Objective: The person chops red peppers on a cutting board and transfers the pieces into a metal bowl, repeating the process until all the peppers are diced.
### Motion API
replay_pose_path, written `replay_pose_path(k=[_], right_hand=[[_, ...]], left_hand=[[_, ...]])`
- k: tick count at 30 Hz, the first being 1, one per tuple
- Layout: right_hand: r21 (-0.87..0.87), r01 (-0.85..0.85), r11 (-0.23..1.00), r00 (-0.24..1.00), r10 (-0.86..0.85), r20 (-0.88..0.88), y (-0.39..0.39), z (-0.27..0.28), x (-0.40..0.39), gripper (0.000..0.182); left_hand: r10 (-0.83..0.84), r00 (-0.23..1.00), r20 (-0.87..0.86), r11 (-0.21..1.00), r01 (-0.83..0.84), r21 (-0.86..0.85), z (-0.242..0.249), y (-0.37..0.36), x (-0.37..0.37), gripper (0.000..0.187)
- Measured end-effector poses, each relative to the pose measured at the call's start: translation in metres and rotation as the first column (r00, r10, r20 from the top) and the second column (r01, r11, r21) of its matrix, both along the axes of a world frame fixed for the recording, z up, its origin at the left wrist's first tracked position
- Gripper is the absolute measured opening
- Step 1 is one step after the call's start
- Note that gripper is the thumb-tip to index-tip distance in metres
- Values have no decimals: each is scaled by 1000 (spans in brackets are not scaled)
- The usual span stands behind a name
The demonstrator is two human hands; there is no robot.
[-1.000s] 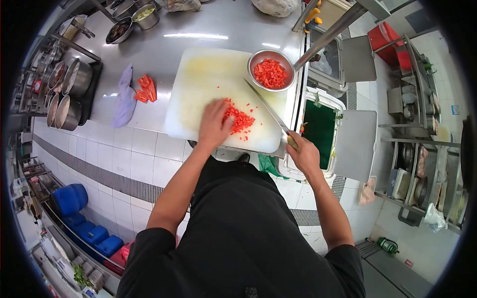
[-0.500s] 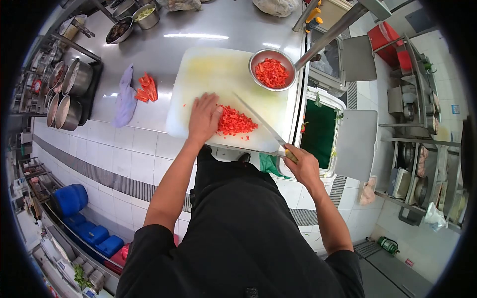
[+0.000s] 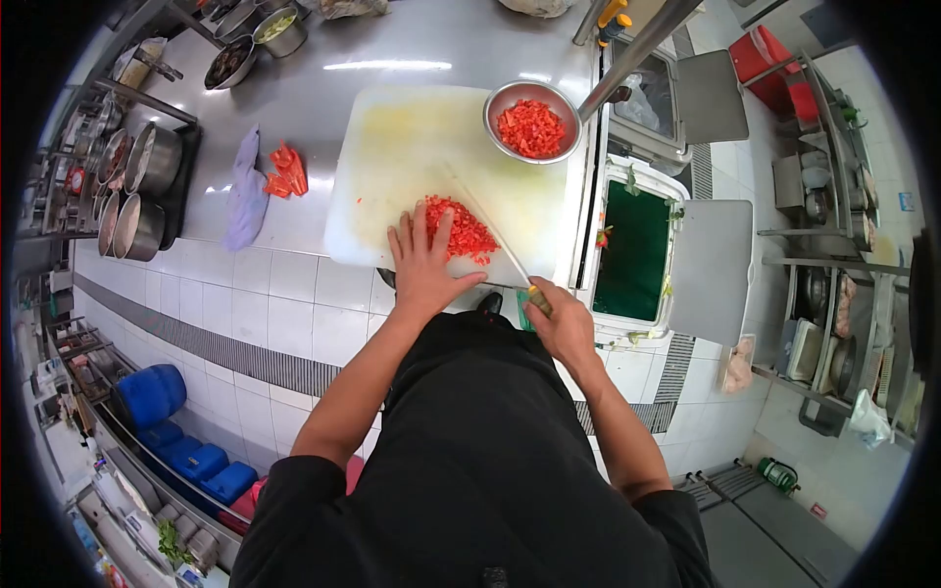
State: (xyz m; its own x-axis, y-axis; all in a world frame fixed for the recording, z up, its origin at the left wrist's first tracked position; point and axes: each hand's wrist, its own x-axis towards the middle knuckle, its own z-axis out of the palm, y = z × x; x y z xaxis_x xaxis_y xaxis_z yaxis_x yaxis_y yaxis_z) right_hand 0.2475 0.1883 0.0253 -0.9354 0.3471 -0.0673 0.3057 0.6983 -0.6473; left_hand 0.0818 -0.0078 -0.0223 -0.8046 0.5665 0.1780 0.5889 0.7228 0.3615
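Chopped red pieces (image 3: 465, 231) lie heaped near the front edge of a white cutting board (image 3: 392, 147). My left hand (image 3: 425, 276), fingers spread, rests at the left and near side of the heap, with some fingertips over it. My right hand (image 3: 559, 318) is wrapped round the handle of a knife (image 3: 502, 242). The blade slants up and left along the heap's right side. At the board's far right corner stands a metal bowl (image 3: 492, 124) holding more red pieces. Larger red strips (image 3: 285, 171) lie on the steel counter left of the board, beside a purple cloth (image 3: 247, 196).
Right of the counter is an open bin (image 3: 627, 255) with a dark green inside and its lid (image 3: 713, 269) folded out. Pots (image 3: 140, 223) stand at the left, and small bowls (image 3: 279, 39) at the far left. A metal post (image 3: 642, 59) rises beside the bowl.
My left hand has moved right and nearer, and its fingers have spread over the heap's edge. My right hand has moved left with the knife, whose blade is now closer to the red pieces.
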Motion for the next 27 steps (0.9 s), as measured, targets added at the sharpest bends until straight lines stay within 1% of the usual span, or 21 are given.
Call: replay_pose_path(k=[1,2,3,4,5,6,7,9,10,12,13,15,16,17,19,20,22,23,25,26,27], right_hand=[[-82,19,996,999,-21,-28,8,-4,5,43],[-89,32,996,997,-25,78,14,-5,11,39],[-85,28,996,997,-21,78,19,-4,14,39],[-360,163,919,974,-91,210,24,-3,17,36],[-582,313,751,929,-115,352,27,-2,18,33],[-653,361,665,915,-119,385,28,3,19,31],[-653,359,667,916,-118,384,29,1,21,31],[-724,357,590,919,-82,386,29,-7,25,31],[-725,361,587,917,-81,391,27,-11,25,31],[-754,360,549,919,-70,387,17,-19,20,30],[-754,361,549,917,-62,394,12,-25,17,30],[-781,290,554,942,-21,335,0,-37,8,29],[-765,304,568,936,-29,350,-8,-32,0,26],[-764,306,568,935,-30,352,-14,-29,-7,26],[-746,268,610,942,-2,336,-25,-25,-19,25],[-737,250,628,947,0,321,-31,-28,-25,24],[-751,246,613,950,2,313,-41,-22,-33,24],[-765,238,599,953,7,303,-45,-20,-38,24],[-754,228,616,958,-5,285,-54,-15,-45,25],[-739,223,636,961,-14,277,-56,-11,-46,25],[-724,218,654,963,-23,270,-57,-3,-49,26]], left_hand=[[3,1000,2,1000,-3,0,1,9,1,118],[58,998,16,998,-58,-16,3,18,-2,118],[114,993,27,993,-113,-32,3,24,-7,118],[119,993,25,992,-119,-30,-2,26,-12,118],[95,995,26,995,-96,17,-7,26,-18,114],[69,997,26,995,-71,64,-6,25,-22,110],[71,997,25,995,-73,65,-5,20,-24,110],[95,992,77,971,-109,211,-4,10,-28,98],[95,992,83,972,-111,207,-5,11,-27,98],[136,985,109,913,-168,371,-8,17,-28,88],[144,983,116,914,-177,366,-9,23,-27,88],[204,979,6,946,-199,254,-12,45,-23,77],[245,969,24,935,-243,260,0,54,-21,59],[244,969,26,935,-243,259,0,60,-19,59],[330,937,117,862,-350,366,-6,69,-23,46],[327,938,117,863,-347,368,-8,71,-26,46],[388,899,205,757,-437,486,-12,74,-30,30],[387,900,200,755,-434,491,-13,73,-33,30],[377,873,308,620,-485,616,-11,70,-40,21],[397,866,303,602,-495,627,-9,69,-42,17],[389,872,297,601,-485,635,-2,73,-46,17]])
